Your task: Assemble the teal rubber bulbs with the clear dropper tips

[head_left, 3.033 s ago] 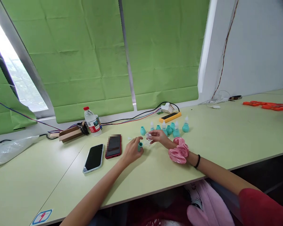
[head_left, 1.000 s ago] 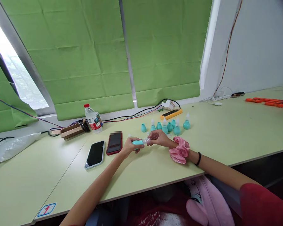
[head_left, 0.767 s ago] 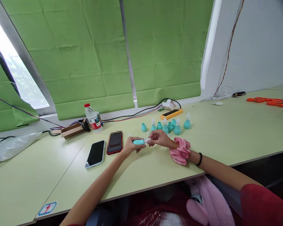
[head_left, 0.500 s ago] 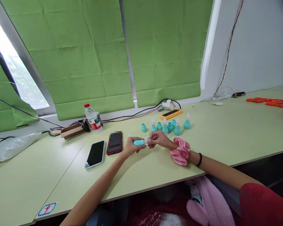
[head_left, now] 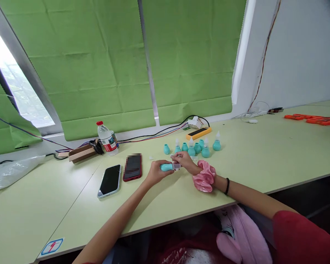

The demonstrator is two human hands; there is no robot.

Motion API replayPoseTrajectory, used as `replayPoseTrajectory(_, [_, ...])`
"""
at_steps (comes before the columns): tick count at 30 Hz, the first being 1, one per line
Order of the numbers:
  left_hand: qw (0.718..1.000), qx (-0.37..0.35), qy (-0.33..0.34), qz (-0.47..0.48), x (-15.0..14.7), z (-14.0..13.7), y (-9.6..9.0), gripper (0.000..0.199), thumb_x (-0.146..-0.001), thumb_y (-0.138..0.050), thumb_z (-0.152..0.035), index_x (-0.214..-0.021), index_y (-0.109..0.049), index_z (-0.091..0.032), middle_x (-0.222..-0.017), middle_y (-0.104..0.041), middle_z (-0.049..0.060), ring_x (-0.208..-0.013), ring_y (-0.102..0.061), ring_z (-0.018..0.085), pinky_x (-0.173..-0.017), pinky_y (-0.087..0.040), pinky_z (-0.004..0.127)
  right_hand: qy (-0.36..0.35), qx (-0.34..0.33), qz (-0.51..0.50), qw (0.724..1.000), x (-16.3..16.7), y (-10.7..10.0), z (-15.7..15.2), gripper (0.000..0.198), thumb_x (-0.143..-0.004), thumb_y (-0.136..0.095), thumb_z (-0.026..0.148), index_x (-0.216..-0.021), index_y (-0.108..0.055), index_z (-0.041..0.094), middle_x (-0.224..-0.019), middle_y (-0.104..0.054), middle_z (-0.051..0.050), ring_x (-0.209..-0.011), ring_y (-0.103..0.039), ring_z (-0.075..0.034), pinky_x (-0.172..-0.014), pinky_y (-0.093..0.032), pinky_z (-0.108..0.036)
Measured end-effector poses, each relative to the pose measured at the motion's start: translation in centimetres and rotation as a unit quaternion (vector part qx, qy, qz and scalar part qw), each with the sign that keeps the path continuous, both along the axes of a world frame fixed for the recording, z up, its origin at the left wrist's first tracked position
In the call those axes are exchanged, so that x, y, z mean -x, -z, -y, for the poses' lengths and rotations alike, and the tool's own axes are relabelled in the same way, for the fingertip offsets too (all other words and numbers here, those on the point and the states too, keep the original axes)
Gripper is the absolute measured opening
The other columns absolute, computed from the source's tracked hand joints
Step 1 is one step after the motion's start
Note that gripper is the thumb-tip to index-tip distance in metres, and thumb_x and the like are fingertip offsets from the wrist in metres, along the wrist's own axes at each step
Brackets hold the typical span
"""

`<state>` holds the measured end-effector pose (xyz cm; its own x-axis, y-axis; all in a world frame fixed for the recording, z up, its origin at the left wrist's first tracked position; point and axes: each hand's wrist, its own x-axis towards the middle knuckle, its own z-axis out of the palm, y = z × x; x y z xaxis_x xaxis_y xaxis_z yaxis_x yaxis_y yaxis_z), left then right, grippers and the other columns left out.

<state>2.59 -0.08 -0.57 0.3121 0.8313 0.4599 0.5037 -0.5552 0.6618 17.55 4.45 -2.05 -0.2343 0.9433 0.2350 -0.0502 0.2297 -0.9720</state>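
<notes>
My left hand is wrapped round a teal rubber bulb of a nasal aspirator, held on its side above the table. A clear plastic piece sticks out of its right end. My right hand has its fingers pinched together at the upper edge of the clear piece; whatever lies between the fingertips is too small to make out. Behind the hands stand several teal bulbs, some with clear pointed tips, such as the aspirator on the right, others without, like the bare bulb on the left.
Left of my hands lie a red-cased phone and a light-cased phone. Farther back are a water bottle, a cardboard box and a yellow-edged power strip. Orange tools lie far right.
The bulb in my left hand has shifted slightly right. My right fingers have slid from the end of the clear piece up to its upper edge, leaving more of it showing.
</notes>
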Motion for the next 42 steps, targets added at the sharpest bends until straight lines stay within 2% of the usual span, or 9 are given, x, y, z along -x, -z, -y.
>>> replayPoseTrajectory(3, [0.991,0.125,0.003,0.05,-0.1,-0.1,0.3,0.041,-0.056,-0.066,-0.036,-0.088,-0.061,-0.011,-0.05,-0.052,-0.002,-0.038,-0.044,0.008,-0.039,-0.035,0.02,0.013,-0.076,-0.022,0.997,0.2,-0.5,0.8,0.032,-0.068,-0.052,0.046,-0.068,-0.057,0.014,-0.059,-0.059,-0.003,-0.056,-0.056,-0.014,-0.054,-0.045,-0.025])
replayPoseTrajectory(7, [0.971,0.21,0.073,0.088,-0.2,0.4,0.2,0.035,-0.058,-0.063,-0.037,-0.079,-0.06,-0.009,-0.048,-0.046,-0.003,-0.035,-0.041,0.006,-0.034,-0.032,0.018,-0.086,-0.168,0.005,0.982,0.4,-0.8,2.3,0.035,-0.074,-0.046,0.046,-0.084,-0.059,0.016,-0.085,-0.059,-0.004,-0.08,-0.054,-0.017,-0.072,-0.042,-0.028])
replayPoseTrajectory(11, [0.979,0.176,0.072,0.076,-0.4,0.8,0.4,0.029,-0.058,-0.063,-0.035,-0.074,-0.061,-0.01,-0.055,-0.049,-0.001,-0.036,-0.038,0.003,-0.034,-0.03,0.017,-0.16,-0.132,0.026,0.978,0.7,-0.3,2.2,0.034,-0.077,-0.041,0.045,-0.077,-0.061,0.018,-0.08,-0.06,-0.004,-0.08,-0.053,-0.02,-0.075,-0.041,-0.031])
replayPoseTrajectory(17, [0.99,0.118,0.045,0.07,-1.1,1.0,0.8,0.028,-0.062,-0.06,-0.035,-0.075,-0.062,-0.01,-0.059,-0.052,0.0,-0.039,-0.039,0.005,-0.036,-0.033,0.017,-0.154,-0.08,0.002,0.985,0.9,0.0,1.6,0.025,-0.073,-0.045,0.04,-0.069,-0.063,0.022,-0.079,-0.061,-0.005,-0.08,-0.053,-0.024,-0.074,-0.041,-0.034])
replayPoseTrajectory(22, [0.998,0.04,0.04,0.025,-1.5,1.5,0.5,0.019,-0.061,-0.061,-0.028,-0.073,-0.065,-0.013,-0.076,-0.06,0.004,-0.063,-0.053,0.013,-0.052,-0.041,0.02,-0.154,-0.046,0.023,0.987,0.9,0.3,1.7,0.023,-0.071,-0.046,0.04,-0.071,-0.063,0.025,-0.085,-0.061,-0.004,-0.085,-0.053,-0.025,-0.077,-0.041,-0.036])
replayPoseTrajectory(28, [0.997,0.056,0.024,0.043,-1.4,1.3,0.4,0.03,-0.061,-0.061,-0.034,-0.081,-0.065,-0.012,-0.065,-0.06,0.002,-0.054,-0.051,0.011,-0.051,-0.04,0.021,-0.171,-0.042,0.006,0.984,1.2,-0.1,1.4,0.032,-0.075,-0.039,0.046,-0.077,-0.062,0.024,-0.081,-0.061,-0.007,-0.083,-0.054,-0.025,-0.074,-0.042,-0.037])
replayPoseTrajectory(33, [0.997,0.065,-0.008,0.038,-0.3,0.7,0.2,0.031,-0.066,-0.054,-0.04,-0.068,-0.063,-0.011,-0.051,-0.054,0.0,-0.047,-0.047,0.009,-0.048,-0.037,0.019,-0.034,-0.139,0.057,0.988,-0.9,-1.7,0.5,0.037,-0.08,-0.03,0.047,-0.093,-0.055,0.024,-0.09,-0.058,-0.009,-0.08,-0.054,-0.023,-0.067,-0.042,-0.036])
replayPoseTrajectory(37, [0.997,0.053,-0.055,0.029,1.1,-0.4,0.6,0.03,-0.065,-0.052,-0.039,-0.064,-0.061,-0.011,-0.049,-0.052,0.0,-0.045,-0.046,0.009,-0.047,-0.036,0.019,0.084,-0.29,0.304,0.904,-3.0,-1.8,-0.8,0.024,-0.076,-0.042,0.034,-0.086,-0.058,0.019,-0.087,-0.056,-0.011,-0.083,-0.049,-0.024,-0.073,-0.038,-0.035])
replayPoseTrajectory(42, [0.987,0.049,-0.109,0.11,2.4,-1.7,0.6,0.033,-0.066,-0.05,-0.042,-0.075,-0.059,-0.011,-0.05,-0.053,0.0,-0.044,-0.048,0.01,-0.045,-0.038,0.019,0.031,-0.389,0.457,0.799,-3.0,-0.7,-1.1,0.029,-0.072,-0.048,0.024,-0.099,-0.057,0.016,-0.096,-0.054,-0.01,-0.092,-0.044,-0.023,-0.078,-0.034,-0.033])
